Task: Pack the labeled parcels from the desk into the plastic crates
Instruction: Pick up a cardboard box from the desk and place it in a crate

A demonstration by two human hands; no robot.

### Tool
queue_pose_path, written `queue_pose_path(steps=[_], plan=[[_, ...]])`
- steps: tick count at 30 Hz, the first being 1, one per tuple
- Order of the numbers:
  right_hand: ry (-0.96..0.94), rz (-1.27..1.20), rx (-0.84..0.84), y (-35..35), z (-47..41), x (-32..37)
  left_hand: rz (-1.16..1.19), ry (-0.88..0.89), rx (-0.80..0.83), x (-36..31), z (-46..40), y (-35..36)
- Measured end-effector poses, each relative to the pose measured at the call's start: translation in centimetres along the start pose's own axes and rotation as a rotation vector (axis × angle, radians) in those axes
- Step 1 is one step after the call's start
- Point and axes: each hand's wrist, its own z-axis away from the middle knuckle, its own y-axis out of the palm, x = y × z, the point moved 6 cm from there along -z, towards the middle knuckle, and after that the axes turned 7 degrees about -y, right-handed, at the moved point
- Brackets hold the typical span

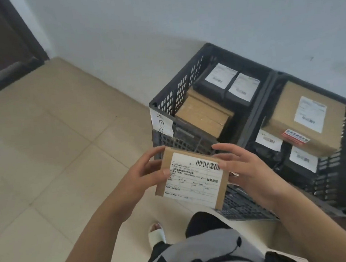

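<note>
Head view, steeply down, close

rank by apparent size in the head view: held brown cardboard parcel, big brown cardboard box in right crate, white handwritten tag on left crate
1. big brown cardboard box
2. held brown cardboard parcel, though it is nearer the camera, so the order is unsure
3. white handwritten tag

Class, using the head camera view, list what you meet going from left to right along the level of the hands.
Tiled floor → left hand → small labeled parcel → right hand → right crate.
</note>
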Motion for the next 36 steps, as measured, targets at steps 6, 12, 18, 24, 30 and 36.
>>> queue_pose_path(steps=[6,12,18,24,30,36], plan=[[0.002,-0.044,-0.137,-1.6,-3.9,0.7,-0.175,-0.054,0.157,-3.9,-7.3,-1.6],[-0.064,-0.176,-0.211,-4.2,-10.9,1.0,-0.285,-0.091,0.175,-9.0,-15.6,-2.7],[-0.042,-0.311,-0.435,-7.7,-17.4,0.9,-0.413,-0.101,0.093,-13.8,-24.0,-3.7],[0.058,-0.153,-0.756,-12.4,-19.3,2.0,-0.6,-0.029,0.028,-18.0,-29.3,-4.6],[0.124,0.037,-0.94,-12.1,-17.4,2.1,-0.864,-0.026,0.325,-18.1,-33.0,-1.8],[0.351,0.333,-1.151,-10.8,-14.3,-1.7,-0.972,-0.129,0.691,-12.8,-34.8,2.4]])
